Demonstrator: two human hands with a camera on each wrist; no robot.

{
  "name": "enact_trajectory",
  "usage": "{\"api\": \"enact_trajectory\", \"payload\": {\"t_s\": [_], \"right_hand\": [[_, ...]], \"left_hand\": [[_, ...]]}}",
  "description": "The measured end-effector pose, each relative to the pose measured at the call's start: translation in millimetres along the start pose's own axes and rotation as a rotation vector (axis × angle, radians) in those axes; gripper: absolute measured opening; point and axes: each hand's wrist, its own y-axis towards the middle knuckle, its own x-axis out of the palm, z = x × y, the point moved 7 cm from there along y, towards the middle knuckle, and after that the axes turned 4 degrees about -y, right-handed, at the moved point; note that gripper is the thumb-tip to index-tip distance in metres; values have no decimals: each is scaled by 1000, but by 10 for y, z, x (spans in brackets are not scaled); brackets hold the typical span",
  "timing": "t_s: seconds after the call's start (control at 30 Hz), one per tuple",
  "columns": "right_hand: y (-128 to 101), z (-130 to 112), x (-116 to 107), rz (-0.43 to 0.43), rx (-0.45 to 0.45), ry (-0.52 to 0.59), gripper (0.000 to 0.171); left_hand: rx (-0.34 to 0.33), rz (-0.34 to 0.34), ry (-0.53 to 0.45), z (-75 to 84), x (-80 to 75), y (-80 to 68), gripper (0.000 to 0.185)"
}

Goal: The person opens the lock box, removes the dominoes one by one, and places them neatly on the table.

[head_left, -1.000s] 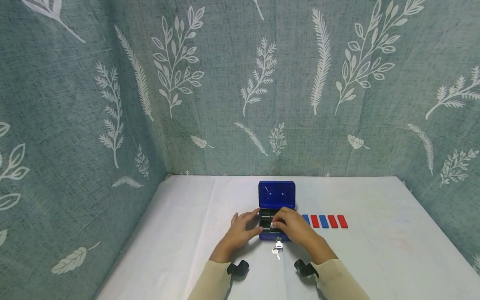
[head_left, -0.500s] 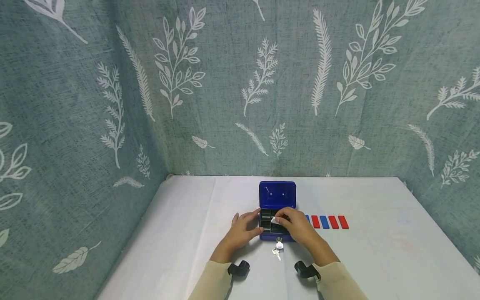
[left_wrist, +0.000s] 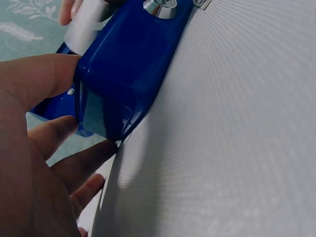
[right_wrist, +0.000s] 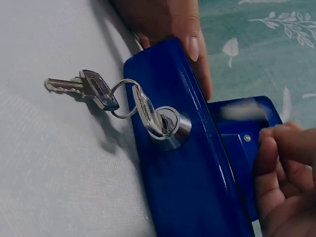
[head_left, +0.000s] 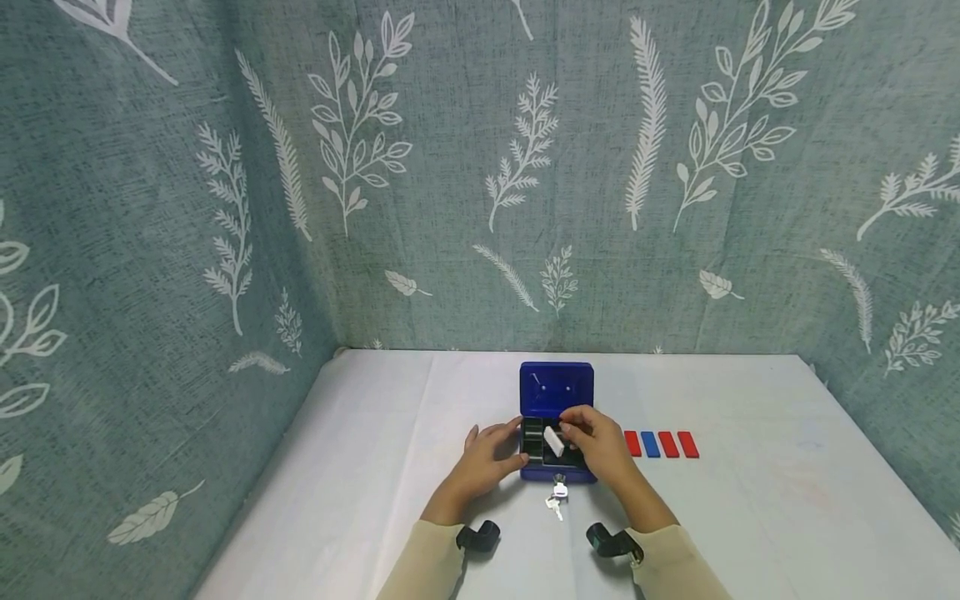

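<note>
A small blue cash box (head_left: 557, 388) stands open on the white table, lid upright, black tray inside. My left hand (head_left: 486, 459) holds the box's left front corner, thumb on its front edge (right_wrist: 190, 35), fingers (left_wrist: 74, 165) along the side. My right hand (head_left: 597, 442) pinches a small white block (head_left: 553, 441) just above the tray; the block is a blur (left_wrist: 84, 27) in the left wrist view. A key sits in the front lock (right_wrist: 170, 126), with more keys (right_wrist: 91, 90) hanging on a ring onto the cloth.
A row of red and blue tiles (head_left: 660, 443) lies on the table right of the box, its left end hidden by my right hand. The white table (head_left: 750, 517) is bounded by leaf-patterned fabric walls (head_left: 480, 183) at the back and sides.
My right hand has risen out of the tray with the white block pinched in its fingers and drawn slightly right. The left hand and the box have stayed put.
</note>
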Motion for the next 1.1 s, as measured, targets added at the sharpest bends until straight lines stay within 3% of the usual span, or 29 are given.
{"api": "enact_trajectory", "payload": {"t_s": [0.33, 0.53, 0.83, 1.1], "right_hand": [[-21, -67, 175, -119, -42, -321, 15], [-21, -141, 319, -224, -81, -437, 29], [-14, -162, 381, -245, -91, -500, 32], [40, -141, 304, -201, -81, -412, 37]], "left_hand": [[23, 2, -11, 10, -2, 0, 65], [25, 4, 3, -20, 13, 13, 64], [26, 1, 15, -23, 26, 5, 64], [33, 11, 14, -5, 14, 17, 64]]}}
